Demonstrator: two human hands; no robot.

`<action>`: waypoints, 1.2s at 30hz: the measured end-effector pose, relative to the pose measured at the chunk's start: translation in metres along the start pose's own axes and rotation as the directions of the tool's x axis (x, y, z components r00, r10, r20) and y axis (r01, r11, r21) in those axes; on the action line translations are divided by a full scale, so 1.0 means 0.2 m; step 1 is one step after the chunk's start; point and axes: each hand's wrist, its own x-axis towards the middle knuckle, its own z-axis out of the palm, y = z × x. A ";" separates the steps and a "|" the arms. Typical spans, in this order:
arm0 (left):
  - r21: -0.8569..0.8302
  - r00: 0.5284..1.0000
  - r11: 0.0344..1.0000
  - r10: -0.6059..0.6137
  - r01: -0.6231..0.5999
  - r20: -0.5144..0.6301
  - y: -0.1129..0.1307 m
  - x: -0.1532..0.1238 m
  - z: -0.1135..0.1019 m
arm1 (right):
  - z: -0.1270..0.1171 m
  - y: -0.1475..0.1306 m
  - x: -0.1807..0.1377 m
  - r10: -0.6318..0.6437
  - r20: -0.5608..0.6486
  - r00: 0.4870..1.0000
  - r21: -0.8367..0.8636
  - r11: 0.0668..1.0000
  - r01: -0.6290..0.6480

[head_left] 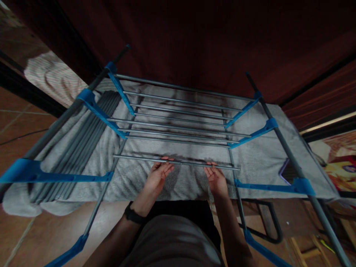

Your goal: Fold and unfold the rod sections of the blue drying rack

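Observation:
Both hands are on one loose grey metal rod (191,164), which lies crosswise inside a rack frame of grey tubes and blue plastic brackets. My left hand (160,174), with a dark watch on its wrist, pinches the rod left of its middle. Toward the rod's right end my right hand (215,178) has its fingers closed on it. Beyond the hands, several rods (178,128) span between the blue brackets (97,113) on the left and the blue brackets (246,139) on the right. The nearer blue brackets (75,177) carry no rod.
A grey towel-like cloth (258,159) covers the surface under the frame. A bundle of loose grey rods (80,148) lies on its left side. A phone-like dark object (286,172) rests at right. Striped cloth (55,78) and a colourful package (340,168) flank the surface.

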 end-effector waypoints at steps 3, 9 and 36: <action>0.007 0.999 1.000 -0.012 0.012 0.044 -0.02 -0.04 0.04 | -0.01 -0.01 0.00 0.057 0.011 0.998 0.002 0.998 -0.057; 0.047 0.993 0.999 -0.002 -0.003 0.115 -0.04 -0.08 0.14 | -0.01 -0.05 0.01 0.096 -0.034 0.995 0.043 0.995 -0.095; 0.244 0.597 0.563 0.613 -0.790 0.518 0.43 -0.31 0.53 | 0.43 -0.15 -0.33 0.539 0.567 0.623 -0.137 0.807 -0.574</action>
